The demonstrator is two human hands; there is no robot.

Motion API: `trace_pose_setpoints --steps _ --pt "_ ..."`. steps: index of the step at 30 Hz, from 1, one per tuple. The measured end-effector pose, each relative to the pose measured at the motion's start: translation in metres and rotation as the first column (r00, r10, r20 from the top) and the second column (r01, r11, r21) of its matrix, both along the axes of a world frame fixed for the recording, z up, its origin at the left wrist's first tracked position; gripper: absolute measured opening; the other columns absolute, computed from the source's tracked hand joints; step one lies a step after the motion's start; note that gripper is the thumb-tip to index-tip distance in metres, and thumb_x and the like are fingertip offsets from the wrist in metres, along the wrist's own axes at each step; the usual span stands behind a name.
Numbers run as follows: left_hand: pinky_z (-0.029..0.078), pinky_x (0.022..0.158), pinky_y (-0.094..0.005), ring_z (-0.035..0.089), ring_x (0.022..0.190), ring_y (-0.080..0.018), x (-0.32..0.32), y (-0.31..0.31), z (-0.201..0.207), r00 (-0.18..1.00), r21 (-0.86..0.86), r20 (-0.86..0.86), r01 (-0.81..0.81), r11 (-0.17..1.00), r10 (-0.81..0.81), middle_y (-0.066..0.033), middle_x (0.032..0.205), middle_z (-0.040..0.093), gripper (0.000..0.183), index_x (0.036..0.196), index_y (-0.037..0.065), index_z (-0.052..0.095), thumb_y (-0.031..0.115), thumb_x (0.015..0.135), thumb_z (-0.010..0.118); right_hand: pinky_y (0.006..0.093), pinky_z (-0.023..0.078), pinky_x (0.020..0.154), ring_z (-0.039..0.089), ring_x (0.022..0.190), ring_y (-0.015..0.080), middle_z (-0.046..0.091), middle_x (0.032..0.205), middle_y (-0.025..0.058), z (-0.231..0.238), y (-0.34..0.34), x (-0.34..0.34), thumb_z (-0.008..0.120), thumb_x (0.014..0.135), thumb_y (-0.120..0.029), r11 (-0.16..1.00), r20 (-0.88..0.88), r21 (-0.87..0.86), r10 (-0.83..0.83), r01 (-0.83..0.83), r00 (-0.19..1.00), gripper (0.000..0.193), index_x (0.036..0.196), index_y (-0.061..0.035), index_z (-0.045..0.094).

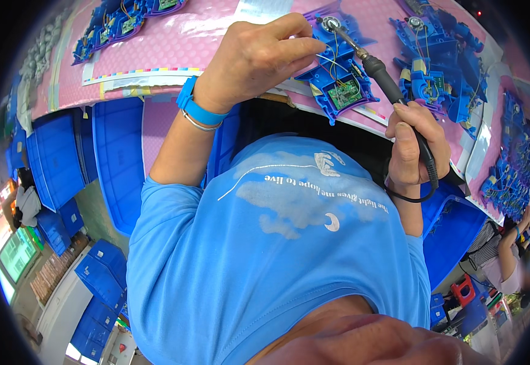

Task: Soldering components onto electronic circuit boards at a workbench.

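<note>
My right hand [420, 140] grips a soldering iron [382, 78] with a dark handle; its metal tip reaches a round silver part [331, 24] at the far end of a blue plastic housing [320, 76]. Just left of that housing, my left hand [265, 55] is closed in a pinch. A thin pale wire [332, 61] runs from its fingertips over the housing. At the housing's near end sits a green circuit board [345, 94] with several thin wires. What lies under the left fingers is partly hidden.
More blue housings [438, 67] with boards and wires lie right of the work, and others [122, 24] at the far left of the pink table cover [186, 52]. A heap of them [511, 158] is at the far right, near another person's arm [508, 252]. Blue bins [119, 158] stand below the edge.
</note>
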State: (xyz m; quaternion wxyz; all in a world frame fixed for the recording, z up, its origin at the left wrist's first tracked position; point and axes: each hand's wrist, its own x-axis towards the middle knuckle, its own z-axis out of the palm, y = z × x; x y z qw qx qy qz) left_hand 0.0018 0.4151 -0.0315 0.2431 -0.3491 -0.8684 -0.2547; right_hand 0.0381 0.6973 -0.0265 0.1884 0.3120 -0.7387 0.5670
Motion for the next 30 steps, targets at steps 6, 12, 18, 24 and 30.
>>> trace_pose_setpoints --steps 6,12,18,24,30 --pt "0.051 0.052 -0.0308 0.066 0.064 -0.0189 -0.021 0.0 -0.014 0.876 0.127 -0.478 0.151 0.98 -0.073 -0.004 0.086 0.062 0.021 0.095 0.009 0.072 0.01 0.076 0.081 0.0363 0.057 0.073 0.07 0.072 0.0252 0.075 0.084 0.014 -0.002 0.005 0.003 0.069 0.083 -0.004 1.0 0.025 -0.013 -0.025 0.025 0.999 0.017 0.097 0.006 0.072" --pt "0.054 0.055 -0.03 0.07 0.071 -0.019 -0.001 0.003 -0.004 0.981 -0.173 -0.184 -0.088 0.981 0.055 -0.0004 0.095 0.068 0.019 0.1 0.013 0.07 0.014 0.082 0.075 0.0344 0.056 0.07 0.069 0.069 0.025 0.074 0.084 0.0152 0.0 0.001 -0.001 0.068 0.083 -0.001 0.998 0.042 -0.057 0.023 -0.021 0.999 0.017 0.097 0.0068 0.072" --pt "0.054 0.055 -0.0301 0.07 0.072 -0.0192 -0.002 0.004 -0.009 0.984 -0.1 -0.169 -0.07 0.993 0.053 0.0002 0.097 0.069 0.017 0.098 0.012 0.068 0.016 0.082 0.074 0.0329 0.054 0.064 0.068 0.068 0.0246 0.073 0.082 0.0162 -0.001 0.0 -0.001 0.067 0.082 0.0 0.998 0.044 -0.052 0.046 -0.044 0.998 0.017 0.097 0.0069 0.071" --pt "0.054 0.055 -0.03 0.07 0.072 -0.0191 -0.003 0.005 -0.012 0.984 -0.049 -0.175 -0.047 0.998 0.038 0.0007 0.1 0.07 0.021 0.099 0.012 0.068 0.016 0.081 0.076 0.0329 0.053 0.062 0.067 0.066 0.025 0.073 0.082 0.0159 -0.002 -0.005 -0.002 0.068 0.08 0.0 0.999 0.062 -0.044 0.025 -0.022 0.998 0.016 0.094 0.0069 0.072" --pt "0.055 0.057 -0.0303 0.07 0.074 -0.019 -0.006 0.006 -0.015 0.977 -0.062 -0.208 -0.057 0.996 0.043 0.0004 0.101 0.07 0.024 0.099 0.012 0.068 0.016 0.078 0.078 0.0296 0.04 0.058 0.055 0.06 0.0161 0.059 0.069 0.0109 -0.004 -0.006 -0.003 0.061 0.09 -0.004 0.998 0.024 -0.008 0.056 -0.056 0.998 0.023 0.106 0.0097 0.067"
